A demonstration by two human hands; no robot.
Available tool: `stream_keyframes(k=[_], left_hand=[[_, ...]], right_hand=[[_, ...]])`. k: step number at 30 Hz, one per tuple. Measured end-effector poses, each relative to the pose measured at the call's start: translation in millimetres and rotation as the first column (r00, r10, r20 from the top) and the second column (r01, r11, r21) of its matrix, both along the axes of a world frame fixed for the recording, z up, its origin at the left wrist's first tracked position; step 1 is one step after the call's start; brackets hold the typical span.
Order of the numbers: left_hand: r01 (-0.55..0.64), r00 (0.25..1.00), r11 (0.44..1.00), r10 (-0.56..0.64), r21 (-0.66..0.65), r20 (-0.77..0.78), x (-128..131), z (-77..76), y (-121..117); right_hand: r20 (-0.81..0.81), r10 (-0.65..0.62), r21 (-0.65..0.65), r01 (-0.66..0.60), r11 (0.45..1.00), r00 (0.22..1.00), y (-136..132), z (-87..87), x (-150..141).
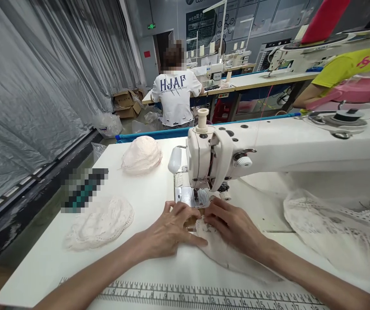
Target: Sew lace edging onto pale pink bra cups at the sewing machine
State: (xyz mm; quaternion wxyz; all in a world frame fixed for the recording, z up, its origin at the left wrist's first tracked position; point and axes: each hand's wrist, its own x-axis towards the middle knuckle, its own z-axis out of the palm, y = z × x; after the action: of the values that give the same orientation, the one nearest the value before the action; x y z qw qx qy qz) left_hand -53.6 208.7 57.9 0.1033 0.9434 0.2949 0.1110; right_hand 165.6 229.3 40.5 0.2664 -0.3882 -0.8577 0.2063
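A white fabric piece (pixel 217 249) with a patterned edge lies on the table in front of the sewing machine (pixel 201 159). My left hand (pixel 175 228) is at its left edge, thumb stretched over the cloth and fingers bent toward the needle area. From the other side, my right hand (pixel 233 221) pinches the cloth's upper edge with bent fingers. Both sets of fingertips are close together, just in front of the metal needle plate (pixel 185 196). The cloth's lower part trails right, under my right forearm.
On the table's left are a pale lace piece (pixel 104 224) and a rounded pale fabric heap (pixel 142 155). More lace fabric (pixel 336 232) lies at right. A printed ruler (pixel 204 297) runs along the front. Beyond, a person in a white shirt (pixel 175 97) sits at another machine; a yellow sleeve (pixel 343 69) shows at right.
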Motion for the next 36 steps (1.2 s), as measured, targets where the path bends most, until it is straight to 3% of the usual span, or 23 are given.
stream_keyframes(k=[6, 15, 24, 32, 36], left_hand=[[0.016, 1.0, 0.999, -0.016, 0.039, 0.001, -3, -4.6, 0], [-0.01, 1.0, 0.999, 0.009, 0.031, 0.014, -4, -8.2, -2], [0.002, 0.999, 0.997, -0.005, 0.073, 0.038, -4, -10.0, -4], [0.023, 0.999, 0.985, -0.031, 0.172, 0.04, -3, -10.9, -7], [0.005, 1.0, 0.977, -0.01, 0.215, 0.023, -4, -10.9, -6]], right_hand=[[-0.046, 0.105, -0.024, -0.106, 0.994, 0.993, 1, 1.5, 4], [0.178, 0.016, -0.081, -0.001, 0.997, 0.984, 12, 11.6, -10], [0.22, -0.012, -0.112, 0.038, 0.993, 0.975, 15, 10.5, -15], [0.293, -0.055, -0.02, 0.064, 0.998, 0.955, 16, 10.3, -20], [0.389, -0.135, 0.038, 0.131, 0.991, 0.911, 21, 6.4, -23]])
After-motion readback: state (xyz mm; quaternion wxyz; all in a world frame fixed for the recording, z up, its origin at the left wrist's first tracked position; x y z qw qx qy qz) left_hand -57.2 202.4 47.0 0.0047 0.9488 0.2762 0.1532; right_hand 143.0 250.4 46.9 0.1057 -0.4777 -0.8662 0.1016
